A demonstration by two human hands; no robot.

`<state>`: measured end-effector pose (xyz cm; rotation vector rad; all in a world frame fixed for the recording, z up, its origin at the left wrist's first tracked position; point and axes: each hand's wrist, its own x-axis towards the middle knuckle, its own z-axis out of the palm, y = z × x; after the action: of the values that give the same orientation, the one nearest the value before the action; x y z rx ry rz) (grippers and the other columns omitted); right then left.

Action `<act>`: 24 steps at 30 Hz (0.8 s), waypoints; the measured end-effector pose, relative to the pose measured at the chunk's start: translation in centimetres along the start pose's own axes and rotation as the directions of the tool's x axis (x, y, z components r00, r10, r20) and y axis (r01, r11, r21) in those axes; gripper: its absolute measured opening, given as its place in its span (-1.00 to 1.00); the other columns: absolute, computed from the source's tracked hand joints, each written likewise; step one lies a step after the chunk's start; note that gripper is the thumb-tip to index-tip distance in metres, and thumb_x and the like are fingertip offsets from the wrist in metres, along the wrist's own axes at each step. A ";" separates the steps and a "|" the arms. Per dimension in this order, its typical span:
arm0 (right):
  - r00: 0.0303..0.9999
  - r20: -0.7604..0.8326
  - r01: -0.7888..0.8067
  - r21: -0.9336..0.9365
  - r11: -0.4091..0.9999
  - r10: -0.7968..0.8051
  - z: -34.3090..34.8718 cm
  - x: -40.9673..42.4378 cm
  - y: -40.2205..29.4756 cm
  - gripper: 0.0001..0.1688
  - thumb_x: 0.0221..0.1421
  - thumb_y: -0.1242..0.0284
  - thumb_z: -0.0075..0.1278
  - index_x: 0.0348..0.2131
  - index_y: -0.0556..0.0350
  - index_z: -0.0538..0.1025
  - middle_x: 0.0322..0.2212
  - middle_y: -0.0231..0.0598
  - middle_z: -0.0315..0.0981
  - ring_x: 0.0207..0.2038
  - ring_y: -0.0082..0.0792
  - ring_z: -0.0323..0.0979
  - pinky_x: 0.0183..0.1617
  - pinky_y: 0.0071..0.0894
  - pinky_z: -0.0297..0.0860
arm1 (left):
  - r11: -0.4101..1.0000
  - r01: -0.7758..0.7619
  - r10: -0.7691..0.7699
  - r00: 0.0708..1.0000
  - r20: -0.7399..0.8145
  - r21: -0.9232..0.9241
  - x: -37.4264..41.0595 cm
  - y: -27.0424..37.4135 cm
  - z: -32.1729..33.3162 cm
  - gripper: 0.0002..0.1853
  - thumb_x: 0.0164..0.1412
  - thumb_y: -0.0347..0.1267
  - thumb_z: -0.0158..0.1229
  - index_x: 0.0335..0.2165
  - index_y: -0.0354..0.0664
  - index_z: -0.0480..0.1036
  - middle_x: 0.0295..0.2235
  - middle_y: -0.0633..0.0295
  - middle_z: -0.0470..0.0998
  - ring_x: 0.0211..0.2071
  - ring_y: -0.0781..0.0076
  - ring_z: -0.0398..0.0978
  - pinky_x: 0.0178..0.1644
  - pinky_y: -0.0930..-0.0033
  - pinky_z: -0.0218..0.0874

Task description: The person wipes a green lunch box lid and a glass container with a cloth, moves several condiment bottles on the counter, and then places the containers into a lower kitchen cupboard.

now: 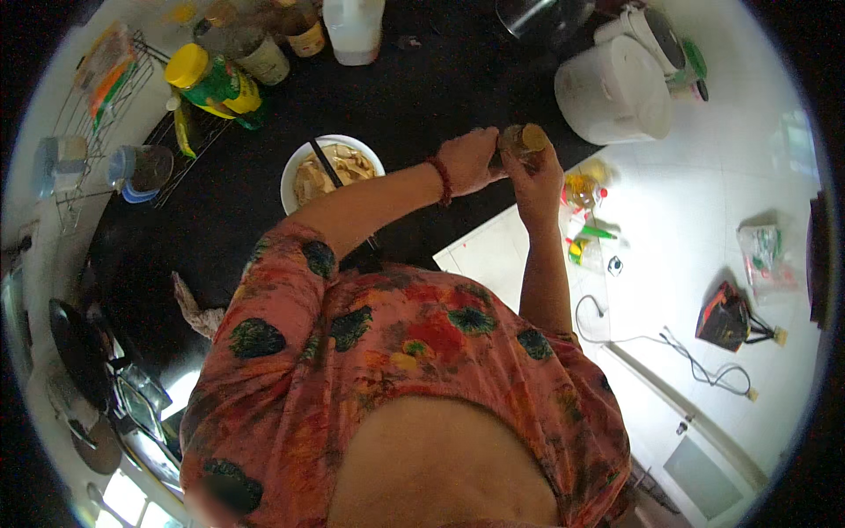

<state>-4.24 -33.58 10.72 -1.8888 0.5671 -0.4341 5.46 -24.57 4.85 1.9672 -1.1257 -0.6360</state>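
My right hand [540, 181] is wrapped around a small jar [511, 142] with a round tan end that faces up toward me. Against the jar's left side, my left hand [467, 162] has its fingers curled; they hide the part that they grip. A dark red bead bracelet [441, 179] circles the left wrist. Beneath the left forearm, partly covered by it, stands a white bowl [288, 177] of pale brown sliced food [350, 162]. A pair of dark chopsticks [325, 160] leans across that bowl.
Both hands are above a black countertop [422, 99]. A green jar with a yellow lid [214, 82], a white jug [354, 30] and several bottles stand at the back left. On the right edge sits a white bucket [607, 92]. Bottles [584, 191] and a cable [700, 363] lie beyond, lower down.
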 end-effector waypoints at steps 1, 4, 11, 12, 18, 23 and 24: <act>1.000 -0.024 0.001 -0.021 1.000 -0.002 0.6 0.4 -0.7 -0.49 -0.15 0.52 0.11 -0.12 0.18 0.34 -0.31 -0.21 0.44 -0.25 -0.45 0.41 -0.21 -0.48 0.36 | 1.000 -0.015 0.015 1.000 -0.015 -0.026 0.2 -0.3 -0.1 -0.50 -0.04 -0.24 0.16 -0.14 -0.26 0.27 -0.21 0.01 0.38 -0.18 0.05 0.36 -0.13 0.21 0.22; 0.994 -0.027 0.099 -0.174 0.980 -0.105 2.2 0.8 -1.2 -0.58 -0.14 0.44 0.13 -0.22 0.18 0.41 -0.38 -0.15 0.48 -0.36 -0.42 0.47 -0.29 -0.48 0.39 | 1.000 0.003 -0.007 0.992 -0.122 -0.031 -1.5 0.5 -1.9 -0.69 -0.01 -0.28 0.12 -0.29 -0.20 0.34 -0.32 0.08 0.45 -0.28 0.10 0.43 -0.23 0.21 0.28; 0.917 0.219 0.307 0.148 0.940 -0.334 9.2 3.8 -6.4 -0.66 -0.12 0.50 0.09 -0.26 0.19 0.40 -0.35 -0.17 0.45 -0.32 -0.43 0.45 -0.29 -0.48 0.39 | 0.971 0.231 -0.180 0.882 -0.436 0.066 -5.2 -2.5 -9.4 -0.60 -0.10 -0.27 0.19 -0.27 -0.23 0.34 -0.36 0.05 0.47 -0.31 0.13 0.46 -0.29 0.23 0.32; 0.901 0.229 0.344 0.139 0.928 -0.369 10.8 4.6 -6.9 -0.66 -0.12 0.51 0.09 -0.26 0.20 0.40 -0.36 -0.15 0.45 -0.33 -0.41 0.46 -0.30 -0.47 0.39 | 0.970 0.235 -0.177 0.863 -0.473 0.067 -5.2 -4.0 -10.4 -0.60 -0.11 -0.28 0.19 -0.27 -0.24 0.34 -0.36 0.02 0.47 -0.32 0.12 0.46 -0.30 0.22 0.32; 0.834 0.295 0.462 0.085 0.883 -0.466 19.1 9.1 -8.2 -0.58 -0.18 0.42 0.13 -0.28 0.24 0.39 -0.44 -0.04 0.46 -0.37 -0.15 0.47 -0.33 -0.27 0.38 | 0.942 0.330 -0.221 0.735 -0.641 0.054 -6.3 -9.2 -16.5 -0.61 -0.16 -0.33 0.22 -0.33 -0.32 0.34 -0.42 -0.07 0.48 -0.35 0.00 0.45 -0.32 0.15 0.30; 0.842 0.373 0.422 -0.008 0.906 -0.389 22.5 10.7 -8.3 -0.60 -0.15 0.45 0.12 -0.24 0.22 0.42 -0.39 -0.15 0.48 -0.33 -0.38 0.46 -0.28 -0.42 0.35 | 0.905 0.424 -0.322 0.703 -0.634 0.010 -6.8 -11.7 -18.4 -0.61 -0.14 -0.29 0.20 -0.36 -0.35 0.33 -0.43 -0.09 0.48 -0.35 -0.02 0.44 -0.31 0.13 0.30; 0.836 0.379 0.437 -0.018 0.899 -0.398 22.7 10.6 -8.6 -0.60 -0.15 0.44 0.12 -0.25 0.22 0.42 -0.39 -0.14 0.48 -0.33 -0.35 0.45 -0.27 -0.41 0.35 | 0.909 0.416 -0.300 0.705 -0.642 0.031 -6.7 -12.5 -18.3 -0.61 -0.14 -0.29 0.20 -0.36 -0.36 0.33 -0.43 -0.09 0.48 -0.36 -0.02 0.44 -0.31 0.12 0.30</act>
<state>18.32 -19.74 10.81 -2.1318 -0.0855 -0.3196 21.58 -7.93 5.60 2.3239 -0.3836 -0.0258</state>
